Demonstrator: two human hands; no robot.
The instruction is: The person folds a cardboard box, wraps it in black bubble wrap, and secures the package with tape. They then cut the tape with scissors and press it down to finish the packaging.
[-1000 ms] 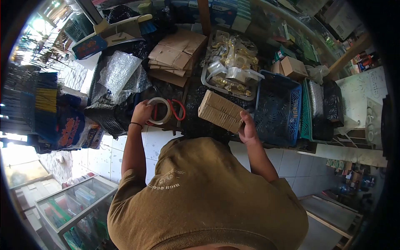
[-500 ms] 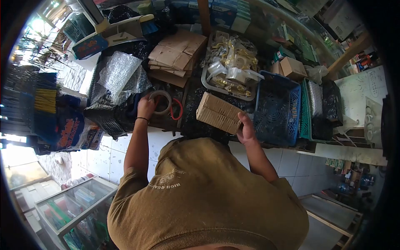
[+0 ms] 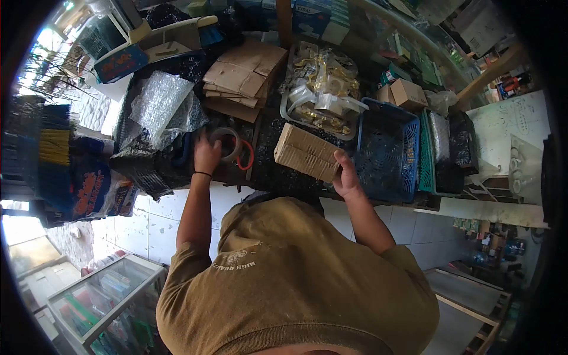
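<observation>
Furthest left of the working area, crumpled bubble wrap (image 3: pixel 160 103) lies across dark plastic (image 3: pixel 142 168) on the counter (image 3: pixel 228 174). Just to the right is the left hand (image 3: pixel 207 155), palm down, its fingers blurred and pointing away from the body. This is where the change has come: a second ago that hand was against the tape roll (image 3: pixel 238 145), which stood a little closer to the person; now the roll sits slightly farther off and the fingertips reach past its left side. The left grip seems loosened, though I cannot tell whether any finger touches the roll (the blur and the overlap hide it). A red loop-shaped handle (image 3: pixel 251 156) lies just right of the roll. In my judgement, the work is split for now: the left hand is busy around the roll while the package is simply kept ready.

That package, a closed cardboard box (image 3: pixel 306 152), hangs tilted above the counter at the middle, near side of a tray (image 3: pixel 319 131) heaped with brassy, plastic-wrapped pieces. The right hand (image 3: pixel 347 176) carries it by its right end, the grip closed down to the box's width, thumb on top; it has hardly moved. Beyond that stands a blue basket (image 3: pixel 384 165).
</observation>
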